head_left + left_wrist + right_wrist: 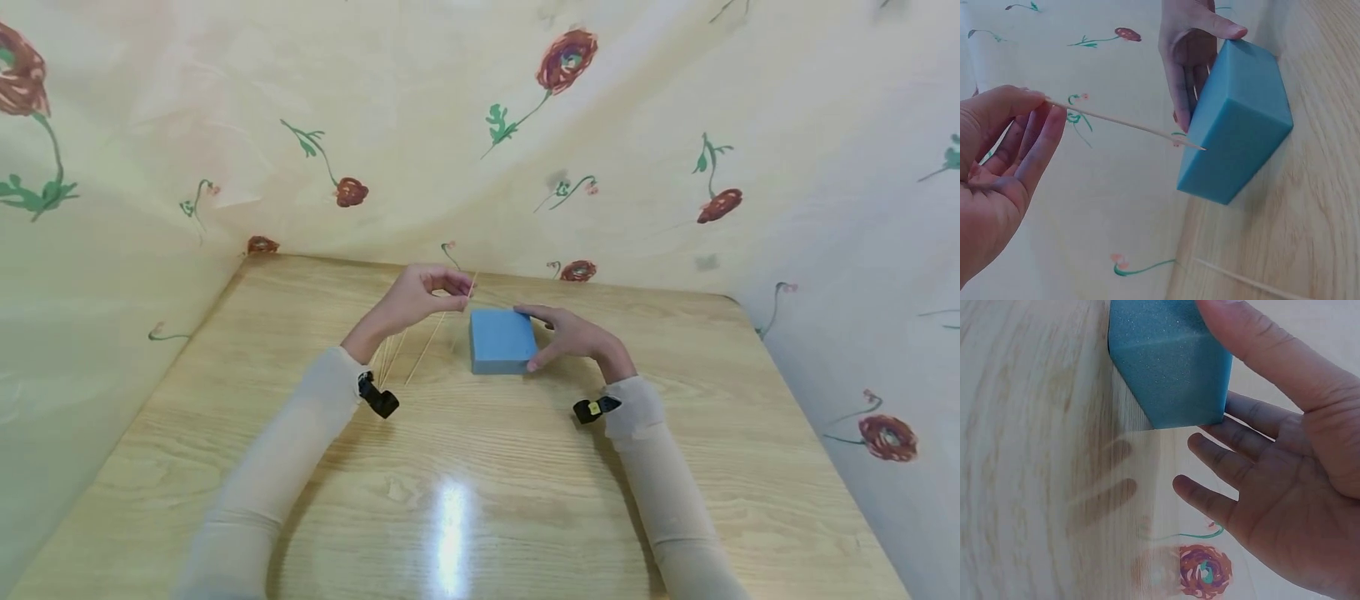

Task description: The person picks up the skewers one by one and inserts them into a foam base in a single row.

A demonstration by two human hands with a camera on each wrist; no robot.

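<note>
You seem to be at the step of offering a thin stick (1147, 130) to the blue block (502, 337), which sits at the far middle of the surface (555, 475); next calls for a steady block and a well-aimed tip. Your left hand (425, 292) pinches the stick between thumb and fingertips; whether its tip touches the block, you cannot tell. Your right hand (573, 333) grips the block's right side, thumb near, forefinger far, other fingers spread. More sticks (387, 360) lie left.
</note>
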